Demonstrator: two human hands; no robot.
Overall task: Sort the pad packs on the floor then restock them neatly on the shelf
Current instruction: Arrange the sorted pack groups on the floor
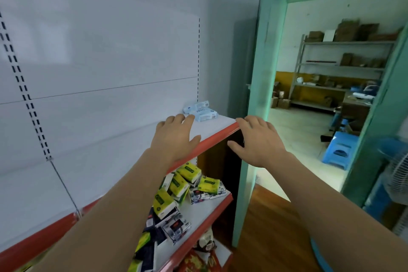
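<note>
The picture is soft all over, with fine detail smeared and print on the blue pad packs [200,111] just beyond the left hand [174,137] barely legible. Light is even and cool on the white shelf [212,127] and back panel, with no hard glare. Beyond the right hand [258,141], the doorway [271,73] opens to a brighter room; daylight falls on its floor. Under the shelf, below both hands, lies deep shadow. Wide-angle distortion bends straight lines toward the edges, and the fan [397,174] at far right is blurred.
</note>
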